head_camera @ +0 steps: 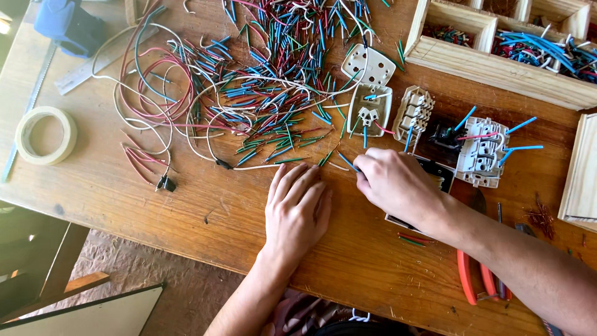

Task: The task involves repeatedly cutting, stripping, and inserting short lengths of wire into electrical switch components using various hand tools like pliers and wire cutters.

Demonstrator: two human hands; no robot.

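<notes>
Right beside the white socket plate (369,109), toward the bench (155,199) edge: right hand (395,183), fingers pressed together, pinching a short blue wire piece (347,162). Left hand (295,208) just left of it, flat on the wood, fingers spread, holding nothing. Probably light, thin and springy; likely best taken by the insulation at mid-length, not the bare tip. Up and right of the plate: wooden divided tray (497,68), compartments loaded with cut blue, red and green wire.
</notes>
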